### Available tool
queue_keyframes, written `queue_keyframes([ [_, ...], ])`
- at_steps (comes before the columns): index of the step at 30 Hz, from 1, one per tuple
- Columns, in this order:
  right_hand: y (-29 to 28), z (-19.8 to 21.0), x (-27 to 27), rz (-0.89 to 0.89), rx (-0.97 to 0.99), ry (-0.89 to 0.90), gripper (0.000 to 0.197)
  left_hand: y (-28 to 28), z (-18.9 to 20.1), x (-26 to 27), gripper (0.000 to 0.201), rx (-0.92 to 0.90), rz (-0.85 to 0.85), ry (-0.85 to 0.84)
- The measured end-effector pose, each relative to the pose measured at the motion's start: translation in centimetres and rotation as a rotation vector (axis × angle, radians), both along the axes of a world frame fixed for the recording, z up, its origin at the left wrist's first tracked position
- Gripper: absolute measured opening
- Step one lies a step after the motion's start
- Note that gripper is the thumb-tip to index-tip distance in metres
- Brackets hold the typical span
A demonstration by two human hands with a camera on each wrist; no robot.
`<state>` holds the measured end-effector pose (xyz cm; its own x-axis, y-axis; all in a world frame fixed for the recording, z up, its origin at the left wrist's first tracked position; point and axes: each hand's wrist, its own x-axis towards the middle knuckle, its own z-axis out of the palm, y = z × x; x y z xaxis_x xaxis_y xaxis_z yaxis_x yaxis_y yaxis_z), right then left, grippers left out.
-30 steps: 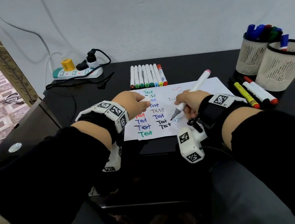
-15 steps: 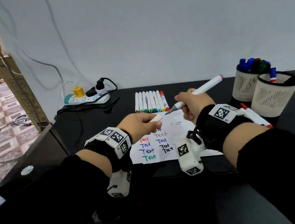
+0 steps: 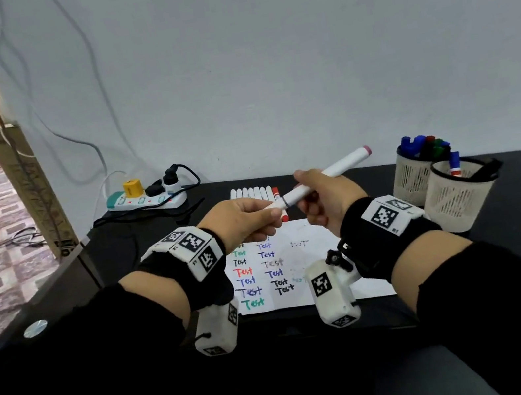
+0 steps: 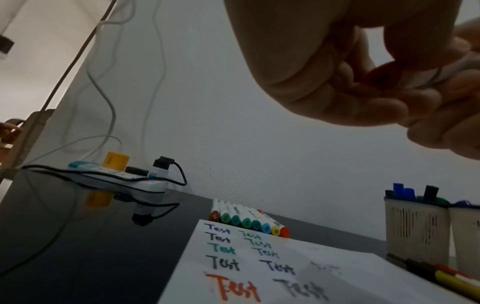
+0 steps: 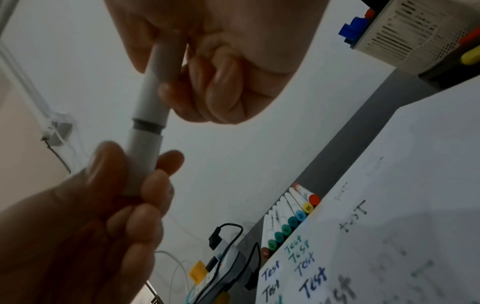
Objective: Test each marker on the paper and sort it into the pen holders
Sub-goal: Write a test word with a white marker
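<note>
On the tabletop (image 3: 157,250): paper (image 3: 310,233) at centre, row of markers (image 3: 253,192) just behind it, power strip (image 3: 144,200) back left, two pen holders (image 3: 454,201) at right (touching, markers inside) — loose markers (image 4: 446,275) before them.

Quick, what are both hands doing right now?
Left hand: pinching the cap on the white marker's end.
Right hand: gripping the white marker by its barrel.
</note>
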<state>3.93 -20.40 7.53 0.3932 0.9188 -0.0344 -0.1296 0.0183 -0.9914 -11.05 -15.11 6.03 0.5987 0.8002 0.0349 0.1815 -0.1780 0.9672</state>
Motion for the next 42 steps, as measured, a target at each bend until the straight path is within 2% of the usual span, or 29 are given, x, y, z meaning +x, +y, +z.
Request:
queue_keyframes([
  [4, -0.2, 0.3, 0.2, -0.018, 0.027, 0.022, 0.028, -0.3, 0.7, 0.7, 0.013, -0.057, -0.026, -0.05],
  [10, -0.4, 0.3, 0.4, -0.1, 0.025, 0.142, 0.027, -0.8, 1.4, 1.8, 0.017, -0.008, -0.047, -0.014],
  [17, -0.3, -1.1, 1.3, -0.023, 0.022, 0.077, 0.03, -0.5, 1.1, 1.7, 0.015, 0.11, 0.011, 0.138],
  [21, -0.2, -1.2, 3.0, -0.011, 0.078, 0.177, 0.026, 0.8, 1.3, 0.9, 0.007, 0.165, 0.111, 0.245],
  [23, -0.1, -1.2, 3.9, 0.007, 0.061, 0.17, 0.021, 1.5, 1.3, 0.2, 0.014, 0.216, 0.154, 0.318],
  [26, 0.0, -1.0, 4.9, 0.051, -0.05, -0.129, 0.015, 2.2, 1.3, -0.6, 0.022, 0.317, 0.18, 0.462],
  [30, -0.1, 0.2, 5.2, 0.121, -0.258, -0.805, 0.005, 2.8, 1.2, -0.4, 0.028, 0.386, 0.171, 0.578],
  [34, 0.5, 0.9, 4.9, 0.255, -0.397, -1.195, 0.016, 3.3, 0.6, 0.7, 0.024, 0.393, 0.143, 0.596],
  [36, 0.7, 1.2, 5.2, 0.282, -0.465, -1.312, 0.019, 3.4, 0.1, 1.6, 0.026, 0.385, 0.128, 0.596],
  [38, 0.7, 1.6, 5.8, 0.269, -0.521, -1.368, 0.02, 3.5, -0.5, 2.8, 0.037, 0.379, 0.099, 0.634],
  [40, 0.6, 1.9, 6.7, 0.232, -0.586, -1.383, 0.018, 3.5, -1.4, 3.8, 0.054, 0.396, 0.056, 0.745],
  [42, 0.4, 1.8, 7.9, 0.167, -0.66, -1.344, 0.018, 3.6, -2.5, 5.3, 0.063, 0.436, -0.015, 0.905],
])
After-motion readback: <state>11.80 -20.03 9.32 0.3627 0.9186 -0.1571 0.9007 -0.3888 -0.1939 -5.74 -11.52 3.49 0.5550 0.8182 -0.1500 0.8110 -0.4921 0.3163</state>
